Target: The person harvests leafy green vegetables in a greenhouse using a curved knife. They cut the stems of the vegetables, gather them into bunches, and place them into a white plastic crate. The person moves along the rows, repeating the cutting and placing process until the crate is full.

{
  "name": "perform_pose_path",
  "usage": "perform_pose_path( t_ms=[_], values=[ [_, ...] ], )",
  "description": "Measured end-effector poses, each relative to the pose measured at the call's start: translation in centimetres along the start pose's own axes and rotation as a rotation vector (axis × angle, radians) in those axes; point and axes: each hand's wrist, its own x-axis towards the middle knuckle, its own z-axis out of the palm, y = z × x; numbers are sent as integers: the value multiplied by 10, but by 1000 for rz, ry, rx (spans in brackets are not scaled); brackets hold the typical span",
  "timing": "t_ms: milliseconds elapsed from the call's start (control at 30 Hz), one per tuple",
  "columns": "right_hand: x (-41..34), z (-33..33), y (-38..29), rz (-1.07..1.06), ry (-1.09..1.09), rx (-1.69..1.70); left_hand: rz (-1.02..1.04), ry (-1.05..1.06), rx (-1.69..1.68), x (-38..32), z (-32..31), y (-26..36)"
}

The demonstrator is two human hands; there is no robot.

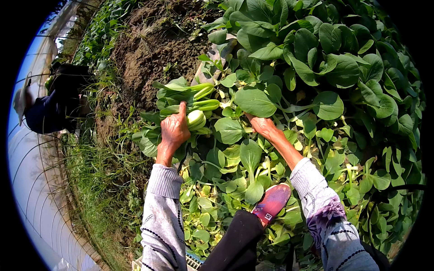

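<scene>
Heads of bok choy (196,119) lie in a small pile at the centre left, their pale stems pointing right. My left hand (176,124) rests on this pile, index finger stretched over the leaves; whether it grips a head is unclear. Further right, my right hand (261,125) reaches down among leaves, its fingers partly hidden under a broad green leaf (256,102). Whether it holds a stem cannot be seen. Loose leaves, some yellowing, cover the ground around and below both hands.
Dense standing bok choy (339,64) fills the upper right. Bare soil (145,57) and grass lie left. A person in dark clothes and a hat (44,108) is bent over at far left, beside plastic greenhouse sheeting (37,189). My pink shoe (272,203) stands among leaves; a crate's edge (193,261) shows below.
</scene>
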Motion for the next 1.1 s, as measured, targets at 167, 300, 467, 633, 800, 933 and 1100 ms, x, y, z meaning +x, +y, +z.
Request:
perform_pose_path(
  t_ms=[167, 300, 467, 633, 800, 933, 1100],
  values=[
    [-45, -16, -44, 26, 325, 479, -24, 85, 69, -24, 2, 1],
    [-94, -30, -49, -10, 430, 551, 24, 90, 64, -21, -10, 7],
    [-154, -36, -58, 1, 473, 639, 40, 80, 94, -26, -50, 18],
    [-203, -53, -54, -17, 505, 638, 14, 82, 8, -53, -109, 26],
    [-236, -61, -50, -45, 559, 732, -17, 81, -75, -108, -178, 29],
    [-261, -68, -66, -65, 526, 828, -108, 7, -255, -157, -234, 22],
    [-281, -61, -109, -194, 543, 920, -301, 49, -579, -232, -307, 26]
  ],
)
